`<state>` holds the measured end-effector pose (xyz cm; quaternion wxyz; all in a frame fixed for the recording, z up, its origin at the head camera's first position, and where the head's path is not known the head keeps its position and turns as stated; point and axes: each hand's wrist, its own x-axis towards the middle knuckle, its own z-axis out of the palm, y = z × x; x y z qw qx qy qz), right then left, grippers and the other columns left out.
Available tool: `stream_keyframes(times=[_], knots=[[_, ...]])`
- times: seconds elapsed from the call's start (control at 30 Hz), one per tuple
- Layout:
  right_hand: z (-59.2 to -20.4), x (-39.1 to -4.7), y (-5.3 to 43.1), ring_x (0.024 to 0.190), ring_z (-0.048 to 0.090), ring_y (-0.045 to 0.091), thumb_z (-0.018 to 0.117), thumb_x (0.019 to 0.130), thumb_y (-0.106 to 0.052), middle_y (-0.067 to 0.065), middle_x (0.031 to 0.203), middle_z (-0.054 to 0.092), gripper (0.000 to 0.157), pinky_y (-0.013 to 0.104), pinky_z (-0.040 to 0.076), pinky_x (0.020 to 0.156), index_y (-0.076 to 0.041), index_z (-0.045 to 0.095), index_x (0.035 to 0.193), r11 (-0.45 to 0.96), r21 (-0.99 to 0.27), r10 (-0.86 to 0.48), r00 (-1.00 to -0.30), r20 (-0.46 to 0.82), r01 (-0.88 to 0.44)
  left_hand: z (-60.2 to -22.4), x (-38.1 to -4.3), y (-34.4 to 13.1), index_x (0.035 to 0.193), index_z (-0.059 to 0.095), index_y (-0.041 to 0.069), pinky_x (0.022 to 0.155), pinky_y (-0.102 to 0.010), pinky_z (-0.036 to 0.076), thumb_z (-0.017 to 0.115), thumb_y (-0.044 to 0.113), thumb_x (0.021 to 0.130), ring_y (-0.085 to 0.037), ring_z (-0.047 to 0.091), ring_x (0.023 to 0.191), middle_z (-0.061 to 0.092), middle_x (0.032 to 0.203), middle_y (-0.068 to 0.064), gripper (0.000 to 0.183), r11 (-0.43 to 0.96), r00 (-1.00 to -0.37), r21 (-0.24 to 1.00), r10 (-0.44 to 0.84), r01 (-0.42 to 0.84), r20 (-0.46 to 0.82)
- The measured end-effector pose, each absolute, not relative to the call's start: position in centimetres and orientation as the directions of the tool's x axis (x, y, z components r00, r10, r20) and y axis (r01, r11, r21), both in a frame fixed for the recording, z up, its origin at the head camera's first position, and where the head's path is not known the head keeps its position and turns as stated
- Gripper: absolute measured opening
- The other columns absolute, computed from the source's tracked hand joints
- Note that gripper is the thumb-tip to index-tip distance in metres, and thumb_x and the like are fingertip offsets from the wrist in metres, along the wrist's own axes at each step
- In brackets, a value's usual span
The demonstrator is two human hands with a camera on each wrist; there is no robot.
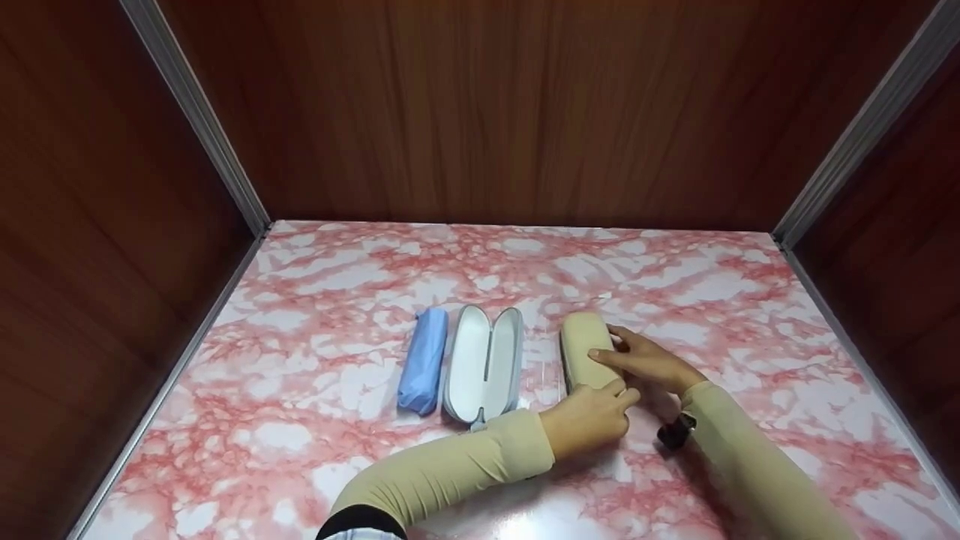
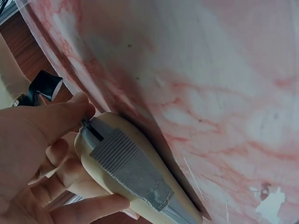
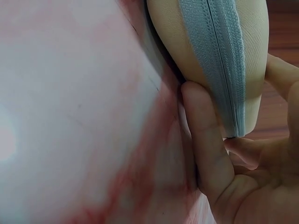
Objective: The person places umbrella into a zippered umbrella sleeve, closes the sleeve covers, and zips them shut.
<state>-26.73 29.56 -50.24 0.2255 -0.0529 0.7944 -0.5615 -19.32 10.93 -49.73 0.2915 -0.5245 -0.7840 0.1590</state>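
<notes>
A: In the head view, where does your beige case point(image 1: 589, 337) sit?

B: On the marbled tabletop point(image 1: 337, 465), in front of you and a little to the right, lying lengthwise away from you. Your right hand point(image 1: 649, 364) grips its right side, thumb on top, probably so that it cannot slide. Your left hand point(image 1: 596, 420) works at the near end.

A: And the things to its left?

B: A grey case point(image 1: 471, 349), spread wide with its pale lining up, and a blue bundle point(image 1: 424, 360) just beside it. They lie apart from your beige one, which perhaps leaves your fingers room.

A: What does the left wrist view add?

B: Your left thumb and a finger pinch what looks like the zip pull point(image 2: 85, 122), at the tip of the case. A ribbed tab point(image 2: 133, 163) lies along the zip. That pinch seems chosen because the pull is too small for a whole-hand hold.

A: And the right wrist view?

B: Your fingers bracket the case from both sides, with the zip tape point(image 3: 219, 65) running between them. Holding it that way likely steadies the body while leaving the seam uncovered.
</notes>
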Motion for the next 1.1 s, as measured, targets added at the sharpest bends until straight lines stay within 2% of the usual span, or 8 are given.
stream_keyframes(times=[0.27,0.53,0.9,1.1], knots=[[-50.1,-26.8,29.7,0.105,0.063,0.027,0.068,0.096,-0.038,0.025,0.130,0.056,0.084,0.037,0.051,0.089,-0.005,0.022,0.158,0.418,-0.901,-0.343,-0.899,-0.272,0.113,-49.5,-19.5,10.3,0.090,0.078,0.033,0.054,-0.019,0.051,0.061,0.020,0.096,-0.007,0.055,0.091,0.060,0.103,0.010,0.022,0.374,-0.257,-0.546,0.925,0.750,0.281],[-50.3,-26.8,29.7,0.106,0.063,0.027,0.068,0.097,-0.036,0.026,0.132,0.055,0.083,0.037,0.051,0.089,-0.006,0.022,0.159,0.412,-0.905,-0.349,-0.899,-0.266,0.108,-49.3,-19.8,9.8,0.101,0.078,0.033,0.058,-0.017,0.050,0.060,0.021,0.096,-0.004,0.057,0.083,0.066,0.094,0.015,0.023,0.354,-0.258,-0.524,0.934,0.775,0.249],[-50.2,-26.8,29.7,0.108,0.061,0.027,0.067,0.097,-0.036,0.026,0.131,0.054,0.084,0.037,0.050,0.090,-0.004,0.019,0.159,0.412,-0.906,-0.367,-0.891,-0.266,0.101,-49.1,-19.9,9.6,0.094,0.079,0.034,0.061,-0.017,0.051,0.061,0.022,0.096,-0.005,0.058,0.079,0.068,0.089,0.013,0.021,0.319,-0.256,-0.525,0.948,0.789,0.191],[-50.3,-26.8,29.6,0.109,0.060,0.028,0.068,0.096,-0.037,0.026,0.132,0.055,0.084,0.037,0.049,0.092,-0.005,0.023,0.159,0.429,-0.899,-0.351,-0.900,-0.259,0.091,-48.7,-20.1,9.1,0.089,0.078,0.032,0.065,-0.018,0.051,0.065,0.020,0.092,-0.006,0.060,0.079,0.069,0.089,0.011,0.018,0.289,-0.236,-0.502,0.957,0.815,0.168]])
